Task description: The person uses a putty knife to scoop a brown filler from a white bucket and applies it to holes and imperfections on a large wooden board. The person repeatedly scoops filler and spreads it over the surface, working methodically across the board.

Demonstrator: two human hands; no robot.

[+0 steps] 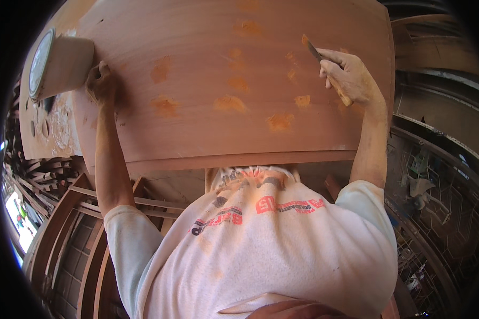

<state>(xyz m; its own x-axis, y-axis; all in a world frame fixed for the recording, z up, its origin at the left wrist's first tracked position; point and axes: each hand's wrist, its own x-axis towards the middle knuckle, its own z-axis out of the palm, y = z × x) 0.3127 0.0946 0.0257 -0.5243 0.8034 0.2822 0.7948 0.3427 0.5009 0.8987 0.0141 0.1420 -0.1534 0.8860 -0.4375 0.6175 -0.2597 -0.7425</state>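
My right hand (347, 74) grips a putty knife (315, 52) with a narrow dark blade and a wooden handle. Orange paste sticks to its tip, which is raised toward the far side. Under both hands lies a broad reddish-brown wooden panel (197, 130), dotted with several orange filler patches (230, 103). At the panel's left side my left hand (101, 85) rests with its fingers curled in. Whatever may be in those fingers is hidden. Just beside it stands a pale plastic bucket (72, 64) with a whitish lid or top.
A white-smeared board (61, 127) with a small dark object lies below the bucket. Wooden frames (85, 255) and piled wood strips (48, 175) fill the lower left. Metal racks and wire parts (423, 186) stand on the right. The panel's near edge (239, 160) runs close to my body.
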